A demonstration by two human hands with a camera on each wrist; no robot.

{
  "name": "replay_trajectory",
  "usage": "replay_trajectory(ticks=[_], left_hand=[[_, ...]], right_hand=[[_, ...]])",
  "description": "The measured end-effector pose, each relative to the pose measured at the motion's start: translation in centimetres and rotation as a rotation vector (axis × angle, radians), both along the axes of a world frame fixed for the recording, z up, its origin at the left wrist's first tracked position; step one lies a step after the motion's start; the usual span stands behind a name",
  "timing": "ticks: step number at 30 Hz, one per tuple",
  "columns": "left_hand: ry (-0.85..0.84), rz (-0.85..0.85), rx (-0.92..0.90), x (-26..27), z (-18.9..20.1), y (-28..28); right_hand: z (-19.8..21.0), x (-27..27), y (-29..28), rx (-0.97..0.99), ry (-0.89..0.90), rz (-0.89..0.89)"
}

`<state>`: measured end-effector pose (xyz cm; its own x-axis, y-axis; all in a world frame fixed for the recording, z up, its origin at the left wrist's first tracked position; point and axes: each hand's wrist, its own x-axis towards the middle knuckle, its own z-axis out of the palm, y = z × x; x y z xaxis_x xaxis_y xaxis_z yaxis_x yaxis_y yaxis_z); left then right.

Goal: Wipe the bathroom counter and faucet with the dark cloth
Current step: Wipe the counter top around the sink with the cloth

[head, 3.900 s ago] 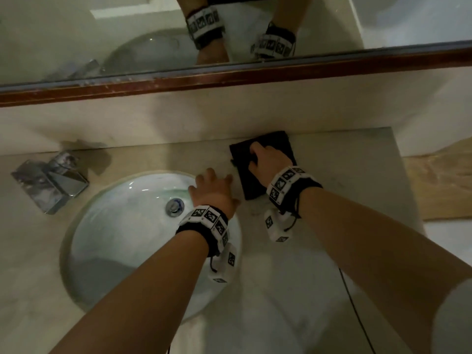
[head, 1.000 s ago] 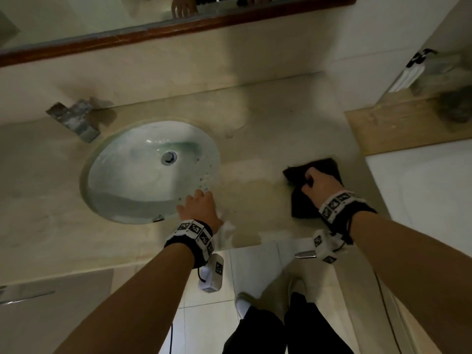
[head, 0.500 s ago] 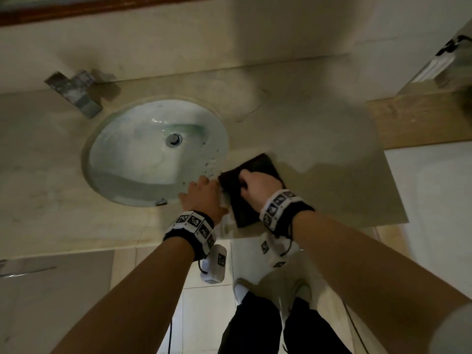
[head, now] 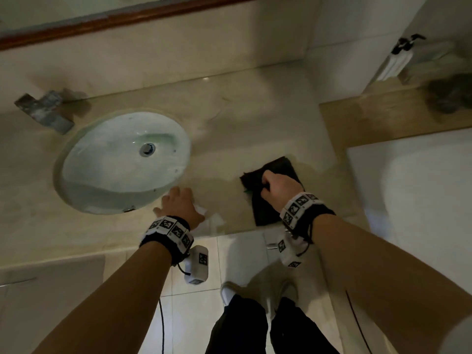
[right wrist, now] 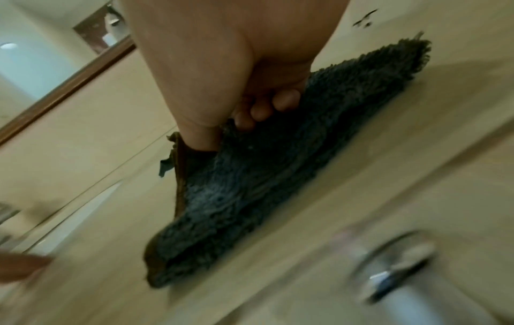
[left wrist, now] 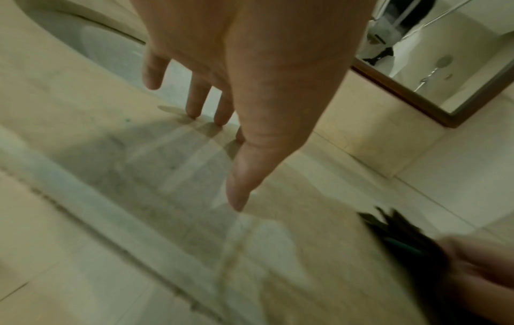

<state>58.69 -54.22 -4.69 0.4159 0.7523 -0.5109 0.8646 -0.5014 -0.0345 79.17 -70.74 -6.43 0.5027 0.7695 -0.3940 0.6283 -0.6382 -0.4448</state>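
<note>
The dark cloth (head: 265,200) lies flat on the beige counter (head: 242,118), right of the basin near the front edge. My right hand (head: 277,186) grips it with curled fingers; the right wrist view shows the fingers (right wrist: 267,110) bunching the fuzzy cloth (right wrist: 250,187). My left hand (head: 177,206) rests on the counter by the basin's front rim, fingers straight, the fingertips (left wrist: 219,118) touching the surface and holding nothing. The metal faucet (head: 43,112) stands at the back left of the basin, away from both hands.
The oval white basin (head: 122,162) with its drain (head: 147,148) fills the counter's left half. A wood-framed mirror (head: 127,17) runs along the back wall. A wooden ledge (head: 383,118) and a white tub (head: 421,200) lie to the right. The counter's front edge is just behind my wrists.
My right hand has slid the cloth to the right, away from the left hand and basin rim. The left hand has stayed by the basin.
</note>
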Motion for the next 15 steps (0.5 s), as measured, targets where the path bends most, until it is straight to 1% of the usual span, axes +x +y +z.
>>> replay_trajectory(ticks=[3, 7, 11, 13, 15], left_hand=[[0.011, 0.053, 0.010, 1.0, 0.0, -1.1], [0.014, 0.102, 0.014, 1.3, 0.1, -1.8], [0.025, 0.204, 0.060, 1.2, 0.4, -2.9], [0.033, 0.254, 0.041, 0.8, 0.4, -3.3], [0.020, 0.265, 0.010, 0.1, 0.2, -3.5]], right_hand=[[-0.2, 4.0, -6.0, 0.015, -0.023, -0.149], [-0.4, 6.1, -11.6, 0.005, -0.023, -0.252], [-0.7, 6.1, -13.2, 0.024, -0.028, -0.282], [-0.7, 6.0, -12.9, 0.009, -0.034, -0.289], [-0.7, 5.7, -12.4, -0.005, -0.047, -0.295]])
